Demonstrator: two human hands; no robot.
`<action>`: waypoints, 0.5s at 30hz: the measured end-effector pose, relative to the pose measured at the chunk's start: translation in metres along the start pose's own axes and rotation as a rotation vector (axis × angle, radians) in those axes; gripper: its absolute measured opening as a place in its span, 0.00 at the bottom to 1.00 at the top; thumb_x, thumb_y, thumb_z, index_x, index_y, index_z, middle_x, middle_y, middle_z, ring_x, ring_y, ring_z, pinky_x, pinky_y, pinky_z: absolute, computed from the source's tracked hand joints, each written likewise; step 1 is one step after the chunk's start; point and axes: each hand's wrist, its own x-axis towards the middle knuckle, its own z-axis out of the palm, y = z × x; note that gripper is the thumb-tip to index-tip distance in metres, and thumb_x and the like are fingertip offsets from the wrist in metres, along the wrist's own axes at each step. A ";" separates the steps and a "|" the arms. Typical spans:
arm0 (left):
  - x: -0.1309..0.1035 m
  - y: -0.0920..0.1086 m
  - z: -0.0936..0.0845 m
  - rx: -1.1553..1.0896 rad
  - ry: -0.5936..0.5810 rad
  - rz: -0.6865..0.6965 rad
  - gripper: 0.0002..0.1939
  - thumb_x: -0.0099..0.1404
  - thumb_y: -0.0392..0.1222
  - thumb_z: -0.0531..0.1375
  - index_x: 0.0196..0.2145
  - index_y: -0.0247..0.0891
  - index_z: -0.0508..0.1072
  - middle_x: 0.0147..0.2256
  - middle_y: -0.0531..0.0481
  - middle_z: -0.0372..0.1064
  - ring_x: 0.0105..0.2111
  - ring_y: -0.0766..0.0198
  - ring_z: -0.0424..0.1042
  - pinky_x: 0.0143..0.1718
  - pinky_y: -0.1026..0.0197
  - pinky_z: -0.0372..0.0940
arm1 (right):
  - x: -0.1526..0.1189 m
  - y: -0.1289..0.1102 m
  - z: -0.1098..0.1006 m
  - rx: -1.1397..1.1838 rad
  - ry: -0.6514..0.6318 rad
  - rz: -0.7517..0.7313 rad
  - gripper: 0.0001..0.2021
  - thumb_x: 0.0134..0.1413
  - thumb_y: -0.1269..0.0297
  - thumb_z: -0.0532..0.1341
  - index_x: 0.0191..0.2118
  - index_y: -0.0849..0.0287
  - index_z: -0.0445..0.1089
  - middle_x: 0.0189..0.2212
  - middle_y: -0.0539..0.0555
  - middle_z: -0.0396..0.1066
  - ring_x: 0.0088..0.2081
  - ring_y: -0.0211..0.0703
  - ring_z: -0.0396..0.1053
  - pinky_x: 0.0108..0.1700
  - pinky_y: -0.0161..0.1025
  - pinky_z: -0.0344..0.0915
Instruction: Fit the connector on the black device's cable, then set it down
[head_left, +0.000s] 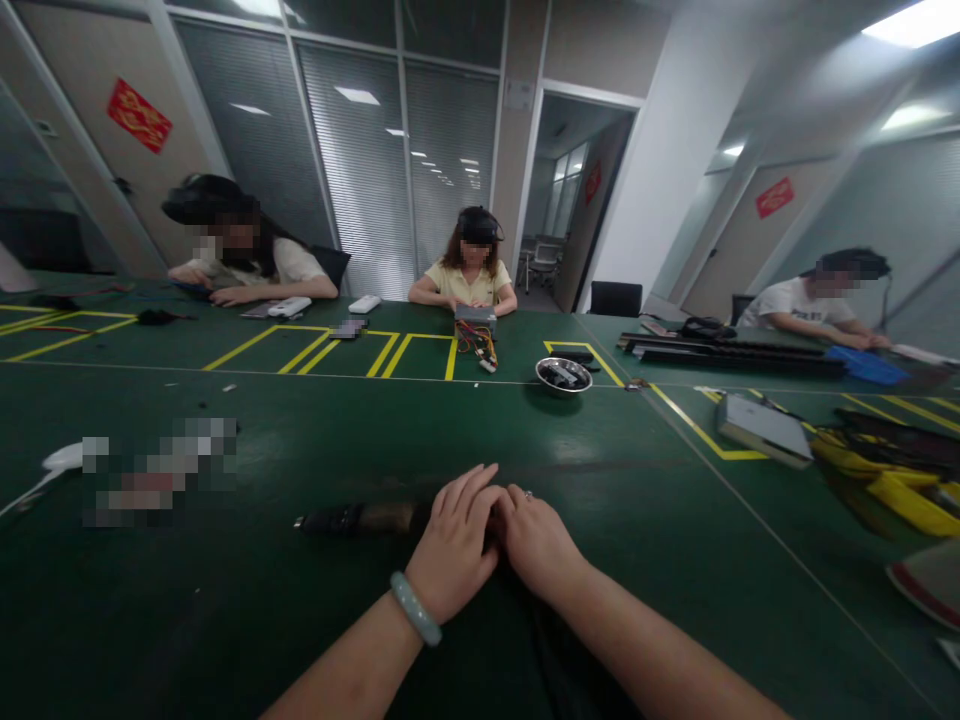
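A long black and bronze tool, shaped like an electric screwdriver point(360, 518), lies on the green table with its metal tip pointing left. Its right end disappears behind my left hand point(454, 545), which wears a pale green bangle point(415, 608). Some fingers of that hand stretch forward, while the index finger bends toward the thumb. My right hand point(536, 540), with a ring on one finger, is closed and touches the left fingertips. Whatever lies between the two hands is hidden by the fingers. A dark cord-like strip runs toward me below the right hand.
Ahead stands a metal bowl point(564, 376) with dark parts. One person point(469, 265) handles a grey box with coloured wires point(476, 322); others sit left and right. To the right are a silver box point(765, 430) and a yellow-black bag point(900, 480); a white cabled item point(67, 457) lies left.
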 end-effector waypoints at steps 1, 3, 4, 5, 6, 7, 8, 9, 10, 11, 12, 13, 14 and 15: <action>-0.001 0.004 -0.001 -0.005 0.012 0.010 0.25 0.58 0.32 0.57 0.53 0.43 0.61 0.62 0.47 0.53 0.61 0.51 0.52 0.60 0.44 0.52 | -0.001 0.004 -0.002 -0.005 0.001 0.004 0.08 0.62 0.69 0.52 0.44 0.61 0.65 0.39 0.58 0.65 0.41 0.48 0.66 0.44 0.42 0.63; -0.002 0.010 -0.004 -0.027 0.007 0.025 0.24 0.60 0.33 0.56 0.54 0.44 0.61 0.62 0.48 0.53 0.59 0.52 0.54 0.58 0.45 0.53 | -0.005 0.017 -0.005 -0.028 0.006 0.041 0.06 0.63 0.69 0.51 0.42 0.60 0.64 0.38 0.57 0.65 0.41 0.47 0.66 0.43 0.41 0.62; -0.003 0.013 -0.006 -0.043 -0.013 0.033 0.23 0.60 0.34 0.56 0.54 0.45 0.62 0.61 0.48 0.54 0.58 0.52 0.56 0.57 0.45 0.54 | -0.008 0.026 -0.007 -0.044 0.009 0.073 0.06 0.63 0.69 0.51 0.41 0.60 0.64 0.37 0.57 0.65 0.40 0.47 0.66 0.43 0.41 0.62; -0.003 0.015 -0.007 -0.061 -0.044 0.042 0.22 0.61 0.35 0.56 0.53 0.46 0.62 0.60 0.49 0.56 0.57 0.53 0.57 0.57 0.46 0.55 | -0.014 0.037 -0.008 -0.064 0.016 0.113 0.06 0.63 0.69 0.51 0.40 0.59 0.64 0.37 0.56 0.65 0.39 0.47 0.66 0.42 0.41 0.62; -0.003 0.016 -0.009 -0.078 -0.081 0.055 0.22 0.61 0.35 0.57 0.53 0.46 0.63 0.59 0.50 0.58 0.56 0.54 0.58 0.56 0.47 0.55 | -0.021 0.050 -0.009 -0.086 0.027 0.150 0.05 0.63 0.68 0.51 0.40 0.59 0.64 0.37 0.56 0.65 0.38 0.47 0.66 0.41 0.41 0.61; -0.004 0.017 -0.010 -0.093 -0.121 0.072 0.22 0.61 0.36 0.57 0.53 0.47 0.64 0.57 0.51 0.60 0.55 0.55 0.59 0.56 0.48 0.56 | -0.030 0.064 -0.010 -0.106 0.032 0.182 0.05 0.64 0.67 0.51 0.40 0.59 0.63 0.37 0.56 0.65 0.38 0.47 0.66 0.41 0.41 0.61; -0.004 0.017 -0.011 -0.106 -0.160 0.092 0.22 0.61 0.36 0.58 0.53 0.48 0.64 0.56 0.51 0.61 0.55 0.55 0.60 0.56 0.48 0.56 | -0.040 0.080 -0.010 -0.126 0.033 0.226 0.06 0.64 0.66 0.51 0.38 0.59 0.63 0.36 0.56 0.65 0.37 0.47 0.66 0.41 0.42 0.61; -0.004 0.017 -0.011 -0.117 -0.194 0.113 0.22 0.61 0.36 0.58 0.53 0.48 0.64 0.56 0.52 0.62 0.54 0.56 0.60 0.55 0.48 0.56 | -0.052 0.096 -0.011 -0.140 0.036 0.268 0.06 0.64 0.65 0.51 0.38 0.58 0.63 0.36 0.56 0.66 0.37 0.47 0.66 0.41 0.42 0.60; -0.004 0.017 -0.011 -0.127 -0.224 0.132 0.22 0.61 0.36 0.59 0.53 0.49 0.65 0.55 0.52 0.63 0.54 0.56 0.60 0.55 0.48 0.56 | -0.066 0.113 -0.011 -0.155 0.037 0.313 0.07 0.65 0.64 0.51 0.38 0.58 0.63 0.37 0.56 0.66 0.38 0.47 0.66 0.41 0.42 0.60; -0.005 0.016 -0.010 -0.136 -0.248 0.148 0.22 0.61 0.37 0.59 0.53 0.49 0.65 0.55 0.52 0.63 0.55 0.56 0.60 0.56 0.48 0.56 | -0.080 0.129 -0.011 -0.178 0.031 0.379 0.07 0.64 0.63 0.51 0.37 0.58 0.63 0.36 0.56 0.66 0.37 0.48 0.67 0.41 0.42 0.60; -0.006 0.016 -0.010 -0.146 -0.270 0.162 0.23 0.61 0.37 0.59 0.53 0.49 0.65 0.56 0.51 0.62 0.55 0.56 0.60 0.56 0.47 0.56 | -0.094 0.145 -0.012 -0.198 0.017 0.450 0.08 0.64 0.62 0.51 0.36 0.58 0.62 0.36 0.56 0.66 0.37 0.48 0.67 0.41 0.42 0.59; -0.007 0.015 -0.008 -0.154 -0.292 0.172 0.23 0.61 0.37 0.60 0.53 0.50 0.65 0.56 0.51 0.62 0.56 0.55 0.60 0.57 0.46 0.55 | -0.109 0.159 -0.013 -0.216 0.002 0.530 0.09 0.65 0.60 0.50 0.36 0.58 0.62 0.36 0.56 0.66 0.36 0.48 0.67 0.40 0.42 0.59; -0.008 0.014 -0.007 -0.163 -0.313 0.177 0.23 0.61 0.37 0.59 0.53 0.50 0.65 0.57 0.52 0.62 0.57 0.55 0.59 0.57 0.45 0.54 | -0.124 0.171 -0.015 -0.229 -0.013 0.599 0.09 0.65 0.59 0.50 0.36 0.57 0.61 0.36 0.56 0.67 0.37 0.48 0.67 0.40 0.42 0.59; -0.009 0.012 -0.004 -0.170 -0.342 0.183 0.23 0.61 0.38 0.59 0.54 0.50 0.65 0.57 0.52 0.62 0.57 0.54 0.59 0.58 0.44 0.54 | -0.138 0.181 -0.018 -0.244 -0.026 0.671 0.10 0.65 0.58 0.50 0.35 0.57 0.61 0.36 0.57 0.67 0.37 0.48 0.68 0.39 0.42 0.59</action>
